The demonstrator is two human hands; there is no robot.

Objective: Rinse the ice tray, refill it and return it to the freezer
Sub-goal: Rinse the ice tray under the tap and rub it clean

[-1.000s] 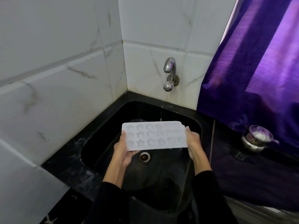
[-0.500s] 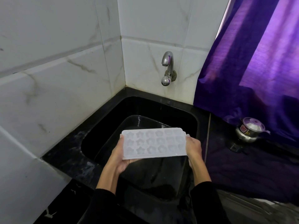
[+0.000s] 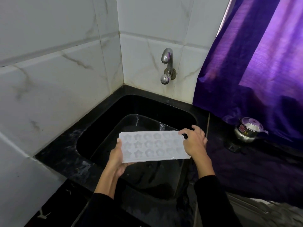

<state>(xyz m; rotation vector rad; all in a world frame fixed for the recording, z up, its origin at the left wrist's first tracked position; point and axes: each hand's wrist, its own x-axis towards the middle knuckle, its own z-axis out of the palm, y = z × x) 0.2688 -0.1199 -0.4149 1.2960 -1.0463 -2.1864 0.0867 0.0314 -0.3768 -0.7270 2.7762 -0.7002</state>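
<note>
A white ice tray [image 3: 152, 146] with star and flower cells is held level over the black sink [image 3: 105, 122], cells facing up. My left hand [image 3: 117, 158] grips its left end from below, thumb on the rim. My right hand [image 3: 194, 141] covers the right end, fingers curled over the far right corner. The chrome tap [image 3: 167, 66] sticks out of the tiled wall behind the sink; no stream of water shows under it. Whether the cells hold water I cannot tell.
White marbled tiles close the corner at left and back. A purple curtain [image 3: 255, 66] hangs at right over the black counter [image 3: 246, 174]. A small steel lidded pot [image 3: 248, 131] stands on the counter under the curtain.
The tray has come back from under the tap toward me. A thin stream fell on it a second ago; none shows now. My right hand shifted up to the tray's far right corner.
</note>
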